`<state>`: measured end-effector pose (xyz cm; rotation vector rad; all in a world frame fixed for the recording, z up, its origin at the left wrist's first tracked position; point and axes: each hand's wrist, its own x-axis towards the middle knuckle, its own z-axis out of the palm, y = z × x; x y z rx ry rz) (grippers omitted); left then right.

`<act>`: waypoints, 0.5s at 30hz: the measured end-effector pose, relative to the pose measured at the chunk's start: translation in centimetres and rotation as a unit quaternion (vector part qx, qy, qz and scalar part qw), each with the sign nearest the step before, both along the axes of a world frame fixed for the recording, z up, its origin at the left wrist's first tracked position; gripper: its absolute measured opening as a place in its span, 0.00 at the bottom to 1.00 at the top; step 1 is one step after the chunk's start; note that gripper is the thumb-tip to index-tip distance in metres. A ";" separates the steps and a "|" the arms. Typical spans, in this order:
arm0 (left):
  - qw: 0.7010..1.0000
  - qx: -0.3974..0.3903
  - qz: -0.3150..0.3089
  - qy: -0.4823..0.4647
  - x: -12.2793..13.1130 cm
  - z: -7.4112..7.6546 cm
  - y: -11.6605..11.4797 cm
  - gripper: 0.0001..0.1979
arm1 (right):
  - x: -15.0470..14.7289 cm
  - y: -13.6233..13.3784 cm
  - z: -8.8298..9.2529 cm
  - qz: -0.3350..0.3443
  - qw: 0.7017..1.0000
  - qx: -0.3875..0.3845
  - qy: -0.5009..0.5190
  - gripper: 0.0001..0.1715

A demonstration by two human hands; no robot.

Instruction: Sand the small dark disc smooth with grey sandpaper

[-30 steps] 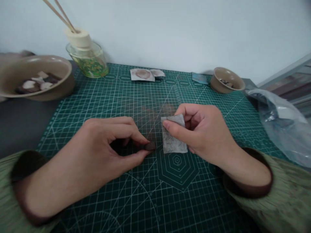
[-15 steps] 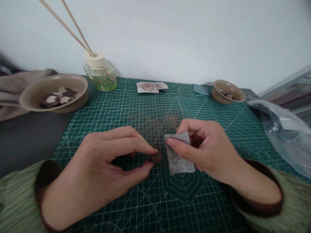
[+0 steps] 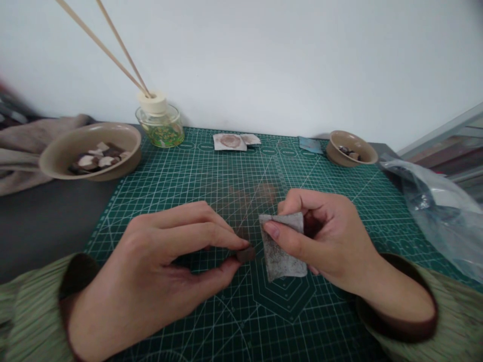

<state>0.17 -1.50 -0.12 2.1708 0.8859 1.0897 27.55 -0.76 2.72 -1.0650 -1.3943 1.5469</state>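
Observation:
Between thumb and index finger, my left hand point(image 3: 177, 261) pinches a small dark brown piece point(image 3: 246, 254), perhaps wood. Facing it, my right hand point(image 3: 324, 231) grips a folded sheet of grey sandpaper point(image 3: 283, 256), its thumb pressed flat on the front. The sheet's surface is speckled with dark dust. A narrow gap separates the piece from the sandpaper. Both are held above a green cutting mat point(image 3: 181, 176) with white grid lines, where brown dust point(image 3: 266, 192) lies scattered beyond my hands.
At the left stands a tan bowl point(image 3: 128, 146) of brown and pale pieces, with a reed diffuser point(image 3: 160, 125) behind it. Stained sheets point(image 3: 230, 142) and a blue sheet point(image 3: 310, 145) lie along the back. On the right are a smaller bowl point(image 3: 356, 156) and a clear plastic bag point(image 3: 433, 201).
My right hand with the sandpaper has shifted slightly right and down, a little farther from the brown piece. My left hand keeps its pinch. The whole view has tilted slightly.

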 end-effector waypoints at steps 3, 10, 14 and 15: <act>1.000 -0.002 -0.005 0.002 0.0 0.0 0.0 0.10 | -0.1 -0.1 0.2 -0.005 1.000 0.006 -0.014 0.31; 0.997 -0.033 -0.029 0.058 -0.1 -0.2 0.5 0.12 | -0.1 0.0 -0.6 0.021 0.999 -0.012 -0.041 0.31; 0.997 -0.045 -0.023 0.067 -0.1 -0.6 0.7 0.11 | -0.3 0.0 -0.9 0.037 0.996 0.002 -0.083 0.32; 0.996 -0.050 -0.021 0.067 0.0 -0.6 0.7 0.11 | -0.4 0.0 -0.9 0.040 0.995 0.005 -0.091 0.32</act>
